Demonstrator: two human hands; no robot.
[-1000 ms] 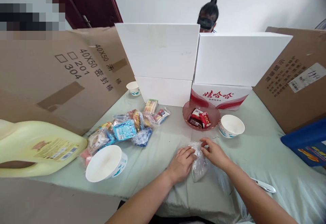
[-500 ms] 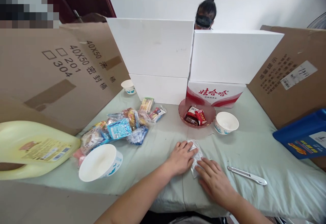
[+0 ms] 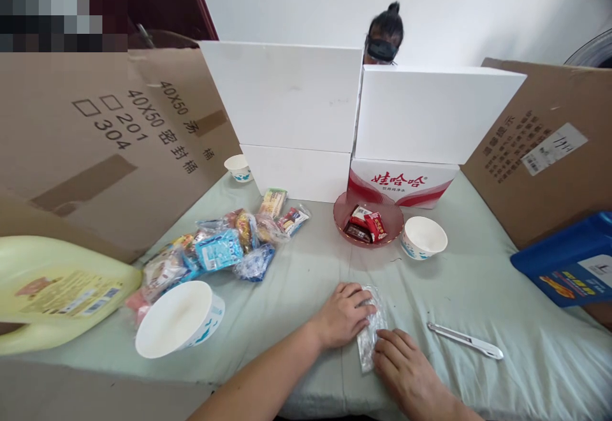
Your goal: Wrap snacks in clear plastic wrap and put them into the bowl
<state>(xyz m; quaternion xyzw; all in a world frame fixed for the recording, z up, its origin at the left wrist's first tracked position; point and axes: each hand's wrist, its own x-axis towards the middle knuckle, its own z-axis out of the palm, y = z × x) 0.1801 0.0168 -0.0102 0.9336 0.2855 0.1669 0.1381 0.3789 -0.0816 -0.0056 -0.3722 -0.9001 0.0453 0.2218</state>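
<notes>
1. head view, plastic (image 3: 367, 347): one piece, clear and crinkled, lying low on the cloth-covered surface (image 3: 315, 268), between the two hands. long axis runs from the far side towards the wearer, the near end slightly to the left.
2. left hand (image 3: 342, 317): palm down, coming in from the left. fingers a little apart, laid across the plastic's upper half, so the plastic lies beneath them and out to their right. undersides hidden; whether anything is pinched cannot be told.
3. right hand (image 3: 406, 363): palm down, at the plastic's lower right edge. fingers close together and bent, tips at that edge; the plastic lies to their left. grip hidden, cannot be told.
4. nearness: both hands at the plastic; the left covers more of it and sits nearer its far end, the right nearer its close end.
5. cutter (image 3: 466, 341): white, slim, flat on the surface, right of the right hand and apart from it.
6. pink bowl (image 3: 342, 220): beyond the hands, sweets (image 3: 368, 223) inside; white bowl (image 3: 425, 236) just right of it.
7. snack packs (image 3: 220, 249): a heap, left of the hands, well apart from the plastic.
</notes>
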